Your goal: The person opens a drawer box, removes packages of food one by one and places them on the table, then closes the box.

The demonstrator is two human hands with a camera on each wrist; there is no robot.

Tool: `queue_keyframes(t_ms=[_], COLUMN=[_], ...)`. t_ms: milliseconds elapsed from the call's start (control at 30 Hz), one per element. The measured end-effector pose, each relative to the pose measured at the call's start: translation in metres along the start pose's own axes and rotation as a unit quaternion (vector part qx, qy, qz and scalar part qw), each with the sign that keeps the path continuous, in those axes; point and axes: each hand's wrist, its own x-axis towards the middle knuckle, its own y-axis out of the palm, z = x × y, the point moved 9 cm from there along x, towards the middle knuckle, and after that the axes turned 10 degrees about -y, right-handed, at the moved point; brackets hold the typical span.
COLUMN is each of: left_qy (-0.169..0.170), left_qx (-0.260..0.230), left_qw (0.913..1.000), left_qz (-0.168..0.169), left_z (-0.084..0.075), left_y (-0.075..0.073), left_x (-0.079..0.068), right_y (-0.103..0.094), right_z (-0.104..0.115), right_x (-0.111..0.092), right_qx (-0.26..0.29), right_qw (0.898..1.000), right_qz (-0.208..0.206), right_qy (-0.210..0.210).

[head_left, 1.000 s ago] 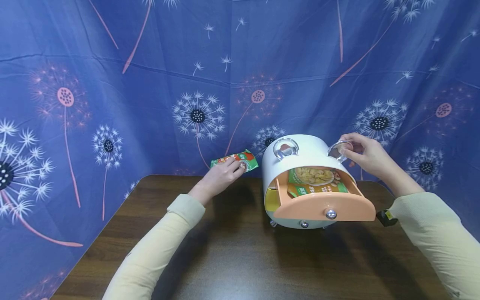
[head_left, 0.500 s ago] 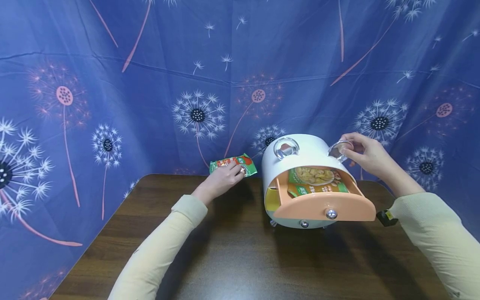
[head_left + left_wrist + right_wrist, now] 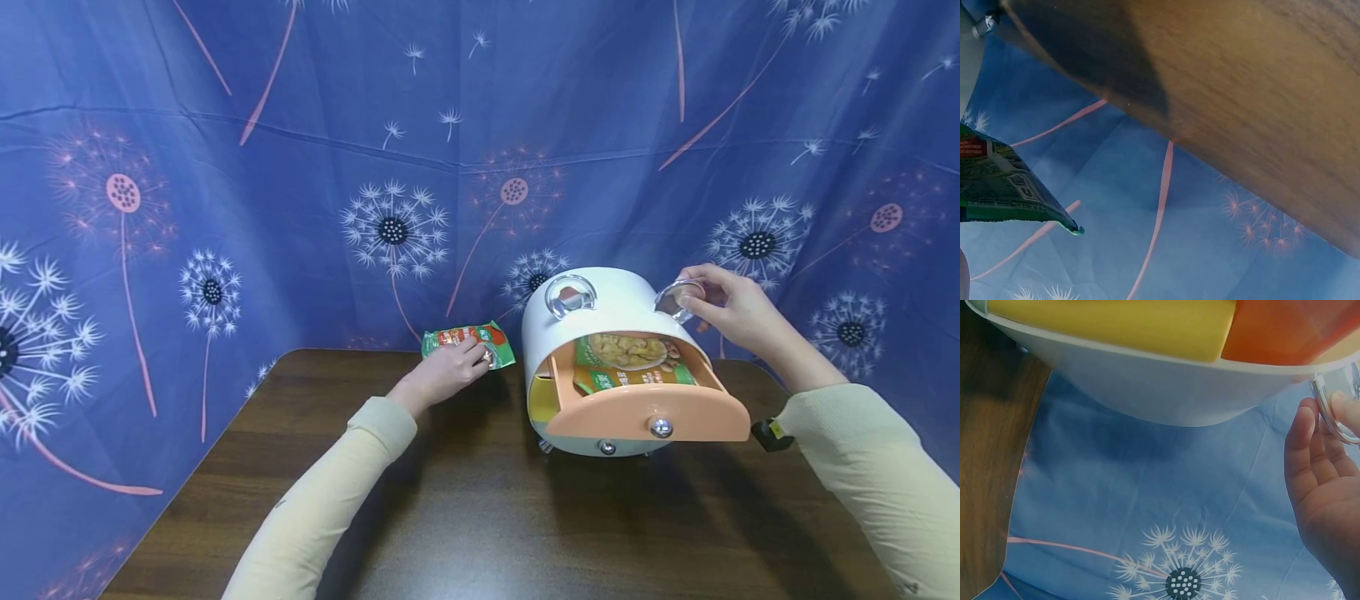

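Observation:
In the head view my left hand (image 3: 447, 368) grips a small green and red food packet (image 3: 487, 337) over the table's back edge, left of a white rounded drawer box (image 3: 626, 292). One end of the packet (image 3: 1010, 181) juts into the left wrist view. My right hand (image 3: 731, 308) pinches the clear, ear-shaped piece (image 3: 675, 298) on the box's top right, thumb on its near face. The box's orange drawer (image 3: 615, 421) stands pulled out. Inside it lie a green packet (image 3: 630, 352) with a food picture and an orange packet (image 3: 637, 377).
A second ear piece (image 3: 570, 297) sits on the box's top left. Below the orange drawer is a lower front with a silver knob (image 3: 607, 447). A small black and yellow object (image 3: 772, 435) lies by the right sleeve. A blue dandelion curtain (image 3: 300, 208) hangs behind the wooden table (image 3: 465, 517).
My left hand has come down slightly, and the packet has lowered and tilted with it. The right hand stays on the ear piece, and the drawer has not moved.

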Motion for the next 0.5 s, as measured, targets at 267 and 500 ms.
queue_keyframes(t_ms=[267,500], left_qy=[0.009,0.01], left_qx=[-0.026,-0.059], left_qw=[0.9991,0.996], left_qz=[0.033,0.066], left_z=[-0.008,-0.015], left_y=[0.009,0.021], left_x=[-0.007,-0.015], right_y=[-0.001,0.0], right_z=[0.0,0.001], right_x=[-0.001,-0.001], right_qx=[-0.003,-0.003], right_qw=[1.0,1.0], right_qz=[0.002,-0.001], right_qy=[0.003,-0.003])
